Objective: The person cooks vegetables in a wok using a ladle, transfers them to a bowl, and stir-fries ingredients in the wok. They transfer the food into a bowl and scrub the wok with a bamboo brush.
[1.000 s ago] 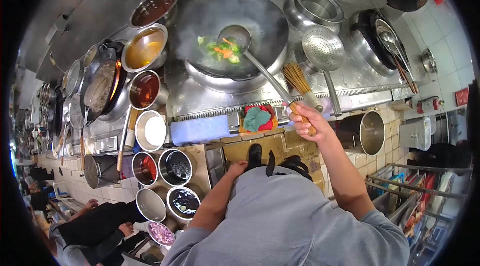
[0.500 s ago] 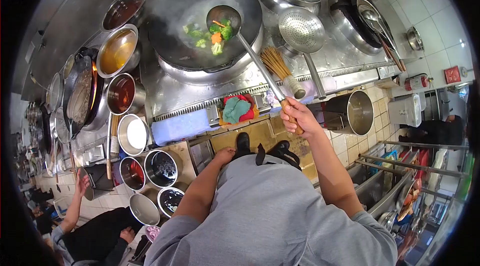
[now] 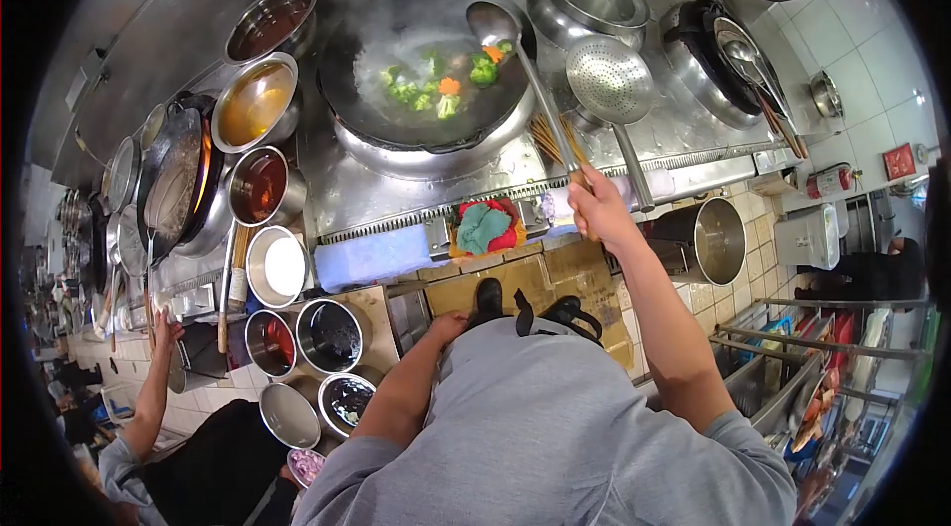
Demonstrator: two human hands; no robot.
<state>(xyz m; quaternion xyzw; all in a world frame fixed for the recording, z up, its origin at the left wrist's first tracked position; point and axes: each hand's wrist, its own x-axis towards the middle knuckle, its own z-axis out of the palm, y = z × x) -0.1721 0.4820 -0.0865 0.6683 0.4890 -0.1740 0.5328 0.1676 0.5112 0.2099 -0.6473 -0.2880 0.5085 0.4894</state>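
My right hand is closed around the handle of a long metal ladle. The ladle's bowl is over the right side of a large dark wok. Steam rises from the wok, where broccoli and orange carrot pieces lie; some broccoli and carrot sit just below the ladle's bowl. Low at my waist, beside my grey shirt, is my left hand; its fingers are mostly hidden, so I cannot see whether it holds anything.
Right of the wok, a perforated strainer lies near a bamboo brush. Folded cloths rest on the stove's front edge. Sauce pots, one with red sauce, line the left. A co-worker's hand reaches toward another wok.
The ladle's bowl has moved up and right, away from the middle of the wok, leaving vegetables there. My right hand has shifted slightly up and right. The view has shifted a little.
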